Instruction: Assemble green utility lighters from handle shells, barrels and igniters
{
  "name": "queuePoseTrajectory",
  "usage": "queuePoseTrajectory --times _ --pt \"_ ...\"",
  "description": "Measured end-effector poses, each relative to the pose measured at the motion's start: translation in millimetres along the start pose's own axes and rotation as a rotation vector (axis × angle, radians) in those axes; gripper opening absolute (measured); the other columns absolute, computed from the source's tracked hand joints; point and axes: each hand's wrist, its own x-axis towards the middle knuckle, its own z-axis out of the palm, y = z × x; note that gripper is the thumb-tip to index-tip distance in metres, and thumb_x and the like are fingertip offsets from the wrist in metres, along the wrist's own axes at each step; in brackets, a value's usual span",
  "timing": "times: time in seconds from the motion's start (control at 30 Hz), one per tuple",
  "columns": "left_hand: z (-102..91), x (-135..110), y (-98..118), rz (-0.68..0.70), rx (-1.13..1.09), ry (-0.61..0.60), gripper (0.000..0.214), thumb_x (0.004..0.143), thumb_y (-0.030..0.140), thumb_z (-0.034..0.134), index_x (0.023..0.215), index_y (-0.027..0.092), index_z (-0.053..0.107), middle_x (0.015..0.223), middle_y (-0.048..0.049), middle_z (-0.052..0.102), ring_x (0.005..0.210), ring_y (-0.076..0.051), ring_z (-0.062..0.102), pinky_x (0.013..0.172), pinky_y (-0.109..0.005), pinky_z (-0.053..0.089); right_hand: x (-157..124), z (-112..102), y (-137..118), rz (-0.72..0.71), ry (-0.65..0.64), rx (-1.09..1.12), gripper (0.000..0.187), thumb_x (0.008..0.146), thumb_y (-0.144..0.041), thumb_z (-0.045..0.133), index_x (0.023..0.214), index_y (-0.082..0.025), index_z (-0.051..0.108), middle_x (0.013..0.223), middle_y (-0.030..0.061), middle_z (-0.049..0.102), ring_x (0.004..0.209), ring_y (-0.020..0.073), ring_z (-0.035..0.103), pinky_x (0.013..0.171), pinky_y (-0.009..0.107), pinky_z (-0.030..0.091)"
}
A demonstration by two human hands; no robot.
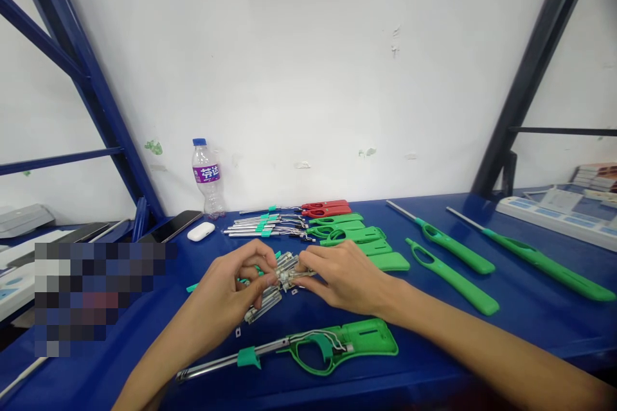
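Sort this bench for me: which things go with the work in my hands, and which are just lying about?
Likely part of the job:
small clear parts being handled
opened green casing in front
other green casings
red casings
wired metal rods

Apparently just lying about:
bottle
small white case
dark phone
white power strip

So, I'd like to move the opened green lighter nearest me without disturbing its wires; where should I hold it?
Probably by the broad end of its green half-shell, from the right: that end is bare, while the wires and metal tube lie toward the left.
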Motion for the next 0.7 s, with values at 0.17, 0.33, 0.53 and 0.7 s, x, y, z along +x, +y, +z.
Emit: queuePoseTrajectory --times 0.17,0.33,0.53,0.7 --pt "5.6 2.4 -1.9 0.027 -0.064 0.042 0.032 0.098 0.054 0.066 0.096 0.026 0.050 0.073 0.0069 0.050 0.058 -0.012 0.046 0.051 -0.023 0.040 1.0 -1.7 0.6 -0.015 -0.003 -0.015 0.022 0.113 -0.036 0.057 0.097 -0.021 0.063 0.084 -0.0015 0.072 0.059 0.0113 0.054 0.053 0.031 0.019" --pt "6.4 1.1 1.1 0.004 -0.112 0.035 0.038 0.096 0.058 0.068 0.092 0.026 0.048 0.064 0.0095 0.044 0.054 -0.011 0.043 0.047 -0.020 0.035 1.6 -0.6 1.4 -0.013 0.014 -0.025 0.021 0.113 -0.034 0.057 0.098 -0.020 0.061 0.084 -0.0014 0.073 0.059 0.0116 0.054 0.053 0.032 0.019" --pt "5.4 0.4 4.1 -0.016 -0.166 0.046 0.048 0.090 0.067 0.072 0.093 0.026 0.048 0.065 0.0105 0.045 0.050 -0.009 0.044 0.043 -0.018 0.031 -0.4 0.9 2.1 -0.011 0.058 -0.035 0.022 0.114 -0.035 0.054 0.099 -0.021 0.063 0.084 -0.0004 0.073 0.060 0.0121 0.055 0.053 0.032 0.020" --pt "7.0 2.1 5.2 -0.031 -0.190 0.081 0.044 0.090 0.062 0.071 0.094 0.026 0.046 0.062 0.0118 0.044 0.048 -0.009 0.042 0.043 -0.018 0.031 -1.6 2.4 2.6 -0.002 0.092 -0.039 0.026 0.115 -0.036 0.051 0.099 -0.021 0.063 0.083 0.0007 0.074 0.060 0.0127 0.057 0.053 0.033 0.021"
